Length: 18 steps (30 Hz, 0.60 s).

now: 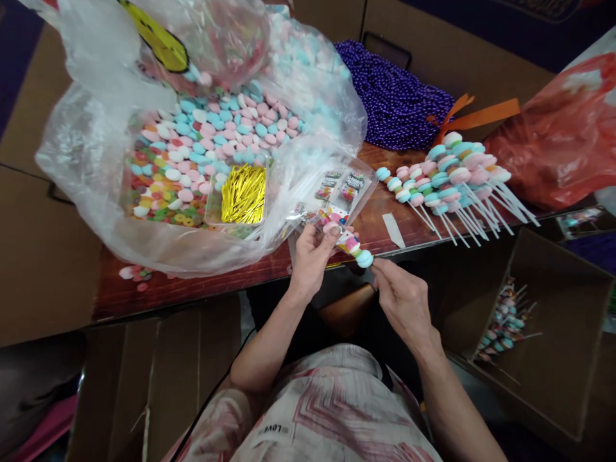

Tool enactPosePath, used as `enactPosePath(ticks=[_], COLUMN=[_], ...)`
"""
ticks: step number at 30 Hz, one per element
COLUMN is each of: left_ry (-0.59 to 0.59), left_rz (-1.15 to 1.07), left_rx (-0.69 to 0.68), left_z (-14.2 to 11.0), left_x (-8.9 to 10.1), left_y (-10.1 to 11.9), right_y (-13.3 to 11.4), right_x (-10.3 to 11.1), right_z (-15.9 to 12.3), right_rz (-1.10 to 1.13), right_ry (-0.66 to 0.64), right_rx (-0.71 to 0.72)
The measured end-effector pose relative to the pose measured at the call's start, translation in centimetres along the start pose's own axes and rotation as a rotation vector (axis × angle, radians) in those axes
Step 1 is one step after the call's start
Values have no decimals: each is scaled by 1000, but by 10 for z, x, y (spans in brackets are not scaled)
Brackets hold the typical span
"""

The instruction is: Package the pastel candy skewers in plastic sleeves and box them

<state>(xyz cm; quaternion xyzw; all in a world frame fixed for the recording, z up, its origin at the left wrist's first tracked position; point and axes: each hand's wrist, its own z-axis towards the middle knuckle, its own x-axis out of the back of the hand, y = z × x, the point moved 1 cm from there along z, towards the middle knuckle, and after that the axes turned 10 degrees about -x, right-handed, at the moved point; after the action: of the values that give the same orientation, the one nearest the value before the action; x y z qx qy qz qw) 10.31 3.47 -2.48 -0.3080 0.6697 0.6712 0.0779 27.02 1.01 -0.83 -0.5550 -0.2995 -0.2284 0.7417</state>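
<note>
My left hand (312,253) is closed around the mouth of a small clear printed bag (337,221) at the table's front edge. A candy skewer (359,251) with pink and blue sweets sticks partly out of that bag. My right hand (402,295) pinches the skewer's stick end just right of the blue sweet. Both hands hover over the gap between the table and my lap.
A large clear bag of pastel sweets (216,141) with a pack of gold twist ties (244,194) fills the left of the wooden table (192,289). Finished skewers (452,176), purple beads (394,96) and a red bag (563,135) lie right. A cardboard box (539,333) holds wrapped skewers.
</note>
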Motion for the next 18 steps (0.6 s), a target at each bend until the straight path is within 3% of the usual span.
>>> enactPosePath(ticks=[6, 13, 18], left_ry=[-42, -60, -144], left_rz=[-92, -93, -42], left_rx=[79, 74, 118], left_z=[-6, 3, -3], left_x=[-4, 4, 2], left_y=[-1, 11, 5], right_y=[-10, -1, -9], right_x=[-14, -5, -20], right_z=[5, -1, 0], right_rz=[64, 147, 195], right_ry=[44, -121, -23], right_rx=[-49, -126, -118])
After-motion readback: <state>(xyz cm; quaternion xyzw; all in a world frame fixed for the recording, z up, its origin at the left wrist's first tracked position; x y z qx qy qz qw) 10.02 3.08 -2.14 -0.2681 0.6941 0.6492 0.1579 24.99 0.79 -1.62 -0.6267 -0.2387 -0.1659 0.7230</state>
